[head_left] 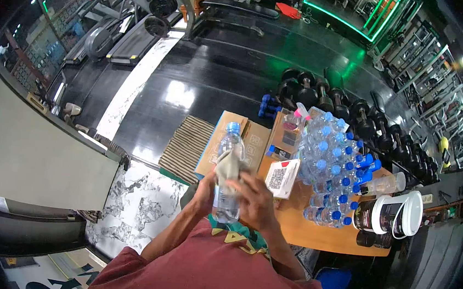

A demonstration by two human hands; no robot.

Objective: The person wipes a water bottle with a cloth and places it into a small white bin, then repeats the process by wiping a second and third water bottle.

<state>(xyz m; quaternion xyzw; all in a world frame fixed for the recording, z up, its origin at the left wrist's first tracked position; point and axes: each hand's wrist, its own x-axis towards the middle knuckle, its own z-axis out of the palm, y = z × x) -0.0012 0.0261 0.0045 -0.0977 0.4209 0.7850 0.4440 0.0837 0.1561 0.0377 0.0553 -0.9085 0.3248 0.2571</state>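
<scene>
A clear plastic bottle with a blue cap (233, 131) stands upright in front of my chest. My left hand (204, 194) is wrapped round its lower left side. A grey-beige cloth (229, 165) lies against the middle of the bottle. My right hand (255, 199) presses the cloth on the right side, its fingers slightly blurred. Behind the bottle is an open cardboard box (215, 146). To the right, many similar clear bottles with blue caps (324, 152) stand grouped on the wooden table (306, 236).
A white card with a printed code (282, 178) stands on the table near my right hand. White and black tubs (396, 213) are at the table's right end. Dumbbells (363, 117) line the rack behind. A striped mat (190, 146) lies left of the box.
</scene>
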